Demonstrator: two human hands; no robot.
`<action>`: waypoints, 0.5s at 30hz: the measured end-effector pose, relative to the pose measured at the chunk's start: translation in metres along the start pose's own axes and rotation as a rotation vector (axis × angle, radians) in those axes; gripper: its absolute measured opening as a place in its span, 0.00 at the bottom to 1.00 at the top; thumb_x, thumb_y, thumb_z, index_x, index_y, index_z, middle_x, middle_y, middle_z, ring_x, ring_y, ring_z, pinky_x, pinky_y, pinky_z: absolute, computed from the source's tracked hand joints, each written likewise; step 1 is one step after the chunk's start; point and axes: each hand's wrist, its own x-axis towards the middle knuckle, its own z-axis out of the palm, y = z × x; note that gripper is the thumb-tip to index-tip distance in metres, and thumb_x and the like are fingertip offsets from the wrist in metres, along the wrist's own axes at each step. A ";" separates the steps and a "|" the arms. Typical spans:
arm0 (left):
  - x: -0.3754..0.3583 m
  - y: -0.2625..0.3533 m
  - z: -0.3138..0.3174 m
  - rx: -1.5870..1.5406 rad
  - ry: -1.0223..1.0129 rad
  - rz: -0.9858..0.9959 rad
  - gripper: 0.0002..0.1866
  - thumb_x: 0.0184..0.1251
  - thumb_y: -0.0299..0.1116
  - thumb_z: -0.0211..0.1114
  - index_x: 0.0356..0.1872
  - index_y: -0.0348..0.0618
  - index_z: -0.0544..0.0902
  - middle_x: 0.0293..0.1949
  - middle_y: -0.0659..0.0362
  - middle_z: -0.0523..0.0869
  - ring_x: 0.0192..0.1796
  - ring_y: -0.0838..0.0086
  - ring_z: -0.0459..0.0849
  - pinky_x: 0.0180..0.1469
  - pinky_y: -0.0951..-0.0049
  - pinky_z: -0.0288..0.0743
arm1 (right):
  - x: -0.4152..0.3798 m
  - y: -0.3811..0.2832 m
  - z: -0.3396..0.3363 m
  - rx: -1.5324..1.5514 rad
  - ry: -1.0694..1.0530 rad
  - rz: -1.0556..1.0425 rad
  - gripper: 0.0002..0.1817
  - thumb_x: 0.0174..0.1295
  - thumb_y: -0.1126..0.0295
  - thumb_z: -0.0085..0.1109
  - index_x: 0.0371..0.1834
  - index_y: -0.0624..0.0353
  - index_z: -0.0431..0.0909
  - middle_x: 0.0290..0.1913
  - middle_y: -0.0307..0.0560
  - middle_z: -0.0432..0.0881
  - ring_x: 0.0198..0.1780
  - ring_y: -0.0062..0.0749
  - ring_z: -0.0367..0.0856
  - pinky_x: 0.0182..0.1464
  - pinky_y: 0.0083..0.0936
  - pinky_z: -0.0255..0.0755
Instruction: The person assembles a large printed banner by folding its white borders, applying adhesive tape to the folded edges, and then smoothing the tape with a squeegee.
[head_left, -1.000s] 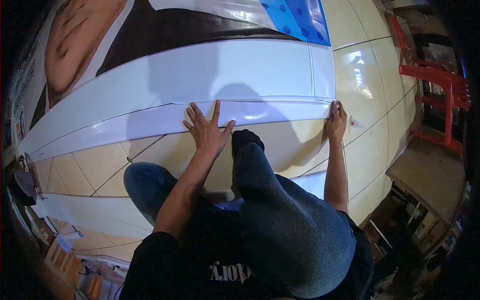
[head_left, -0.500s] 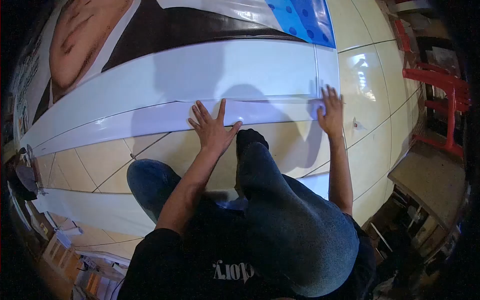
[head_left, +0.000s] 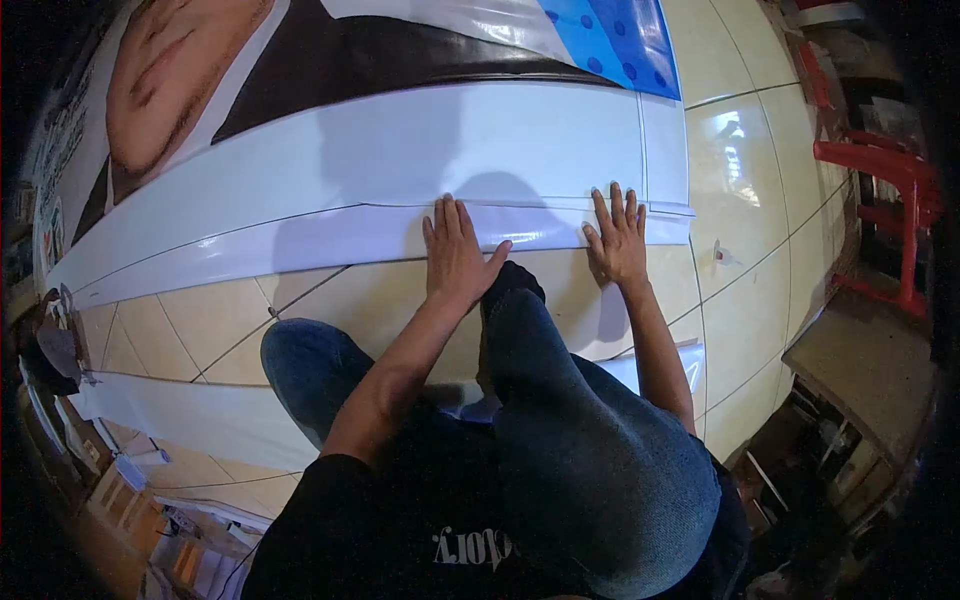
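A large printed vinyl banner lies on the tiled floor, with a wide white margin. Along its near side runs a folded white strip, dark-lined where it meets the margin. My left hand presses flat on this strip, fingers stretched out and thumb apart, just beyond my socked foot. To its right, my right hand rests on the same strip with fingers spread, a short way in from the banner's right end. Neither hand holds anything.
Tiled floor extends right of the banner, with a small clear object on it. A red plastic chair and a low wooden table stand at the right. Another white sheet lies beneath my legs.
My right hand has moved left along the strip, away from the banner's corner. My left hand has shifted slightly right in view, and its fingers have drawn closer together.
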 end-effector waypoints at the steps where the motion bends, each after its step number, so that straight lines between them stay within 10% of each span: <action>1: 0.000 0.005 0.004 -0.006 0.089 0.022 0.45 0.67 0.64 0.55 0.78 0.49 0.55 0.75 0.32 0.45 0.77 0.36 0.44 0.74 0.34 0.38 | 0.000 0.001 -0.001 0.009 -0.005 0.009 0.33 0.72 0.46 0.42 0.79 0.42 0.56 0.80 0.54 0.48 0.79 0.65 0.44 0.76 0.60 0.40; 15: 0.006 0.041 0.018 0.139 0.145 0.048 0.43 0.65 0.68 0.53 0.78 0.61 0.57 0.70 0.31 0.58 0.73 0.27 0.49 0.70 0.28 0.44 | -0.024 0.017 -0.009 0.273 0.277 0.023 0.29 0.66 0.64 0.58 0.70 0.58 0.67 0.71 0.61 0.65 0.71 0.61 0.63 0.72 0.50 0.56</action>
